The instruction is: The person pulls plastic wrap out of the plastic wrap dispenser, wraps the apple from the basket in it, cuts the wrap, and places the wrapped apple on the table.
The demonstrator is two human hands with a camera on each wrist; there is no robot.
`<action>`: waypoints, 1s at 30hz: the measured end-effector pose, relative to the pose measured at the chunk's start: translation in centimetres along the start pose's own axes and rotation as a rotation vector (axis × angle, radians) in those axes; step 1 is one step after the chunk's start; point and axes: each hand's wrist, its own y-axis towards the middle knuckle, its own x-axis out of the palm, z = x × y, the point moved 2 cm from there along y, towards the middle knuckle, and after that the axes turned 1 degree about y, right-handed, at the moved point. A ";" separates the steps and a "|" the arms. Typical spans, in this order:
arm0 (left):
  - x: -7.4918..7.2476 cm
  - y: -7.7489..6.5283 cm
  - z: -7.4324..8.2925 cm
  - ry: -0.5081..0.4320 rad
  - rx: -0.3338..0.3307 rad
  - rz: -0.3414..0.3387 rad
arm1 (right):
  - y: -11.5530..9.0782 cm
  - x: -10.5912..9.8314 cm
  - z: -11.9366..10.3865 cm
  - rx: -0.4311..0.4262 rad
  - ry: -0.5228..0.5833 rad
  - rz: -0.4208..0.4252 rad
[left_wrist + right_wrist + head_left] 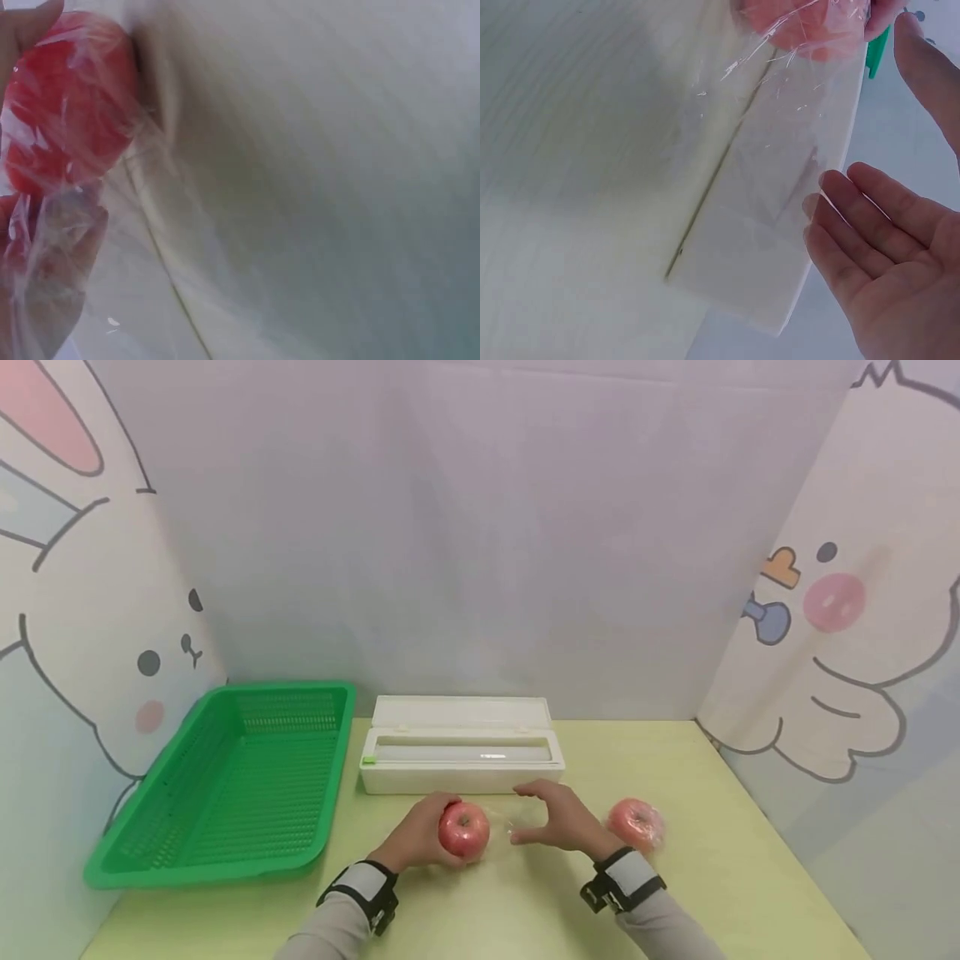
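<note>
My left hand (420,837) grips a red apple (465,832) from its left side, in front of the white box. Clear plastic wrap (75,105) lies over that apple and over the left fingers in the left wrist view. A loose part of the wrap (757,165) trails off the apple toward my right hand (558,818). The right hand holds nothing; its fingers (870,217) are spread apart from the thumb, beside the wrap's loose end. A second apple (636,823), wrapped in clear film, sits on the table just right of the right hand.
The white wrap dispenser box (461,777) stands behind the hands with its lid raised and a roll inside. On the left is a green plastic basket (330,802). A grey cloth wall (480,543) closes off the back of the yellow table (735,877).
</note>
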 end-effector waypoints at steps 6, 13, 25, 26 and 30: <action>0.4 -0.1 -0.6 -0.040 -0.028 0.043 | -1.7 -0.5 1.1 0.068 0.012 0.073; -0.9 -0.3 0.2 -0.040 -0.020 0.133 | -3.0 -0.7 1.4 0.299 0.119 0.221; -5.1 0.4 4.1 0.010 -0.004 0.309 | -3.2 1.6 -4.3 0.534 1.241 0.016; -5.3 0.5 4.4 0.010 0.004 0.316 | -2.7 1.6 -4.7 0.511 1.303 -0.025; -5.3 0.6 5.4 -0.002 0.035 0.314 | -0.8 1.3 -5.4 0.477 1.481 -0.049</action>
